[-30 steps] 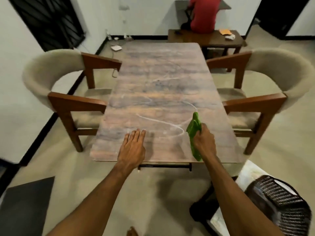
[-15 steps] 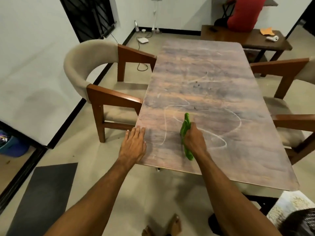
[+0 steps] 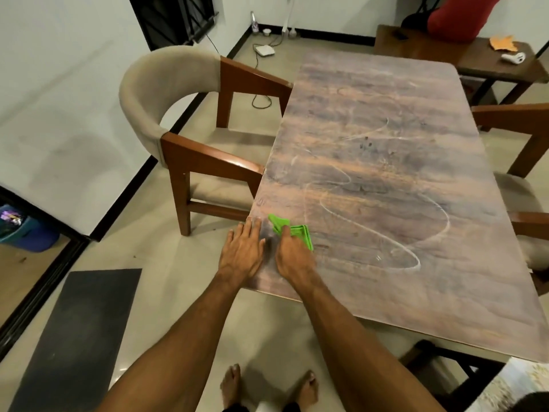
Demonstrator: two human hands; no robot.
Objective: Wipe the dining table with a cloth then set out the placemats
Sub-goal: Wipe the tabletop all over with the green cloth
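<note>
A bright green folded cloth (image 3: 292, 231) is pressed flat against the long brown wood-grain dining surface (image 3: 386, 179) near its near-left corner. It is held down by the right hand (image 3: 292, 258), whose grip is closed over the cloth's near edge with the fingers curled on top; a pointed corner of the cloth sticks out just beyond and to the left of that grip. The left hand (image 3: 242, 251) is laid flat and open on the surface just to the left of the right hand, fingers spread slightly and reaching to the surface's left edge, with nothing held. A narrow dark strip of surface is seen between the two hands.

Pale looping streak marks (image 3: 386, 230) are seen on the surface beyond and to the right of the right-hand grip, and a few small dark specks (image 3: 367, 143) lie farther away near the middle. A curved beige upholstered armchair with brown wooden arms (image 3: 178, 120) stands to the left of the hands, its arms meeting the surface's edge. A dark grey floor mat (image 3: 80, 331) lies on the floor below and to the left of the left hand. No placemats can be made out. No readable writing or brand marks can be found on the cloth or the surface.
</note>
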